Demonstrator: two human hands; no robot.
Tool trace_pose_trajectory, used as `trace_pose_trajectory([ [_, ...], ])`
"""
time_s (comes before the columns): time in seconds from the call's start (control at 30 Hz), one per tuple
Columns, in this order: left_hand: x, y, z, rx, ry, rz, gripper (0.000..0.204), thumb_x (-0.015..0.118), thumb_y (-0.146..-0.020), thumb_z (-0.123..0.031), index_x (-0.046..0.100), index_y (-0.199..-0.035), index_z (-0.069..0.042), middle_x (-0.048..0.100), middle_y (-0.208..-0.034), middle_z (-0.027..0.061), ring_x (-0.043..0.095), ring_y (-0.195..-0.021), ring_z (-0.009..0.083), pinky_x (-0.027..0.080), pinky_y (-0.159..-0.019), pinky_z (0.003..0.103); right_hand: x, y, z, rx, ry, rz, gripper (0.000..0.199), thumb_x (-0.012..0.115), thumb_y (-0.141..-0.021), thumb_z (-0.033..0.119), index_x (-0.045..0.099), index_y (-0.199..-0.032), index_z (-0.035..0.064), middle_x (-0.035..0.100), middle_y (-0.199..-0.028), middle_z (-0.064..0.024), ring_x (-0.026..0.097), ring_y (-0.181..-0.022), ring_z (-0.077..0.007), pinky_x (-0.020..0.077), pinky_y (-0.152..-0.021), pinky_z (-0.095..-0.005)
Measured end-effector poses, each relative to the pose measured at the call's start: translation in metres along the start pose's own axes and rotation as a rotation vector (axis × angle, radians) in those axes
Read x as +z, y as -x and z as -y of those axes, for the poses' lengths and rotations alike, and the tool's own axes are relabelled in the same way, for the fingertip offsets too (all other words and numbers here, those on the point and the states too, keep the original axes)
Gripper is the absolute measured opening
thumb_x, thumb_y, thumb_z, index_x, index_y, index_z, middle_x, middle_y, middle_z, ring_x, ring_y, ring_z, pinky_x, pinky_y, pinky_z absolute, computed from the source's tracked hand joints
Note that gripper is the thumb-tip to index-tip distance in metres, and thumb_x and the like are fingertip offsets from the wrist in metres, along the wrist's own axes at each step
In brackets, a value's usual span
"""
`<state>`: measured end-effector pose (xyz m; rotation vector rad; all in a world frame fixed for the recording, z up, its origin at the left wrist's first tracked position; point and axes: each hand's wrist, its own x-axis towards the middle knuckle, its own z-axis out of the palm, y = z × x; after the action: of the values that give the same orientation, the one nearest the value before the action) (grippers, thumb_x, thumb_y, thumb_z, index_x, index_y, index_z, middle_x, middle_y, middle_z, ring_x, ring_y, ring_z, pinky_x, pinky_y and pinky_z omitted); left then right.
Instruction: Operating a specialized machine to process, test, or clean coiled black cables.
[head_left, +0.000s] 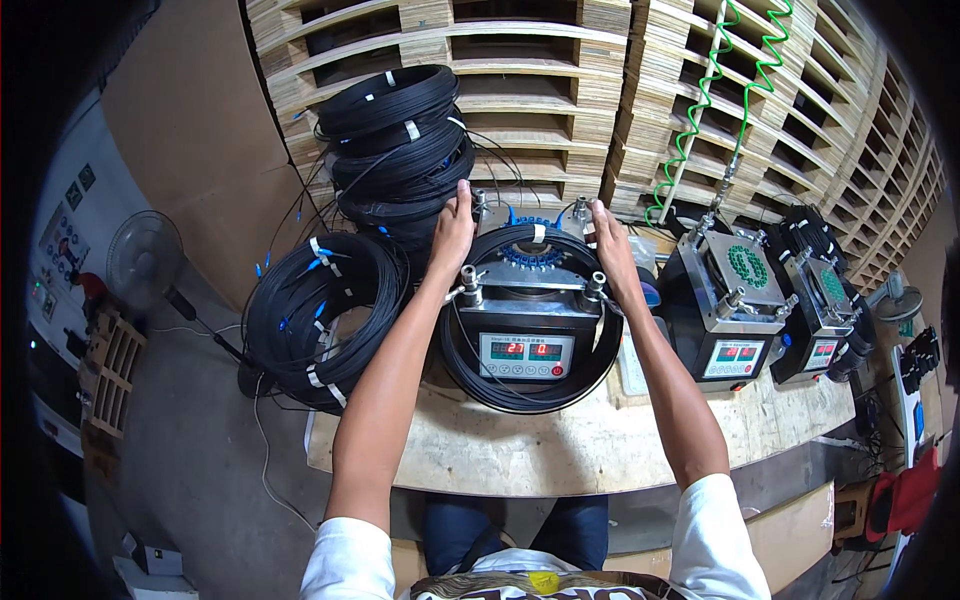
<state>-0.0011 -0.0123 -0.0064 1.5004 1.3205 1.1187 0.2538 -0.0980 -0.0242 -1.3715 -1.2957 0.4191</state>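
A polishing machine (525, 320) with a black body, a metal top and a red digital display stands in front of me on the bench. Blue connectors ring its round fixture (532, 257). A large coil of black cable (530, 400) hangs around the machine, its upper part lying over the fixture. My left hand (455, 232) is closed at the rear left metal knob (480, 200), fingertips against its outer side. At the rear right knob (582, 208), my right hand (612, 248) is likewise closed. The fingers' undersides are partly hidden.
Black cable coils (400, 150) are stacked at the back left, with another coil (325, 320) nearer. Two similar machines (725, 300) (822, 295) stand right. Wooden pallets (520, 80) rise behind the plywood bench (540, 455). Green spiral hoses (700, 100) hang there. A fan (145, 255) stands left.
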Motion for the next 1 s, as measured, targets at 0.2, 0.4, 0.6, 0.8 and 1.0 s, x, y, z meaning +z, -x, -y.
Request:
trace_pose_trajectory([
  [0.2,-0.006,0.019,-0.021,-0.038,-0.051,0.027,0.093,0.02,-0.096,-0.076,0.058,-0.125,0.004,0.063,-0.11,0.0256,0.057,-0.114,0.0389,0.04,-0.102,0.044,-0.003,0.007,0.014,0.146,-0.064,0.02,0.082,0.026,-0.102,0.067,0.056,-0.137,-0.0014,0.065,-0.114,-0.0202,0.058,-0.085,-0.0237,0.0436,-0.088,-0.0367],
  [0.4,-0.005,0.005,-0.008,-0.061,-0.089,0.027,0.097,0.016,-0.095,-0.077,0.055,-0.133,0.004,0.054,-0.135,0.0321,0.047,-0.132,0.0435,0.033,-0.112,0.046,-0.006,0.011,0.022,0.173,-0.023,0.023,0.086,0.023,-0.1,0.07,0.058,-0.135,0.0,0.064,-0.116,-0.0213,0.059,-0.085,-0.024,0.0436,-0.087,-0.0378],
  [0.6,-0.002,0.0,-0.001,-0.048,-0.059,0.016,0.094,0.02,-0.096,-0.076,0.056,-0.131,0.004,0.054,-0.134,0.0326,0.047,-0.132,0.0429,0.034,-0.11,0.045,-0.006,0.004,0.006,0.147,-0.037,0.085,0.085,0.022,-0.101,0.069,0.057,-0.136,0.0005,0.063,-0.122,-0.0189,0.06,-0.088,-0.0249,0.0434,-0.09,-0.0376],
  [0.8,-0.003,0.004,-0.001,-0.065,0.007,0.013,0.092,0.024,-0.095,-0.076,0.06,-0.119,0.004,0.059,-0.123,0.0319,0.053,-0.124,0.0416,0.038,-0.105,0.044,-0.003,0.012,0.018,0.091,-0.048,0.02,0.082,0.024,-0.102,0.066,0.057,-0.135,-0.0014,0.064,-0.116,-0.0192,0.058,-0.087,-0.0246,0.0428,-0.09,-0.0382],
  [1.0,0.001,-0.004,0.003,0.002,-0.076,0.027,0.092,0.022,-0.096,-0.075,0.061,-0.12,0.005,0.059,-0.125,0.033,0.052,-0.126,0.0443,0.037,-0.107,0.045,-0.004,0.003,0.004,0.064,-0.049,-0.023,0.082,0.027,-0.103,0.064,0.058,-0.129,-0.0072,0.061,-0.079,-0.0188,0.057,-0.077,-0.0262,0.0441,-0.075,-0.0388],
])
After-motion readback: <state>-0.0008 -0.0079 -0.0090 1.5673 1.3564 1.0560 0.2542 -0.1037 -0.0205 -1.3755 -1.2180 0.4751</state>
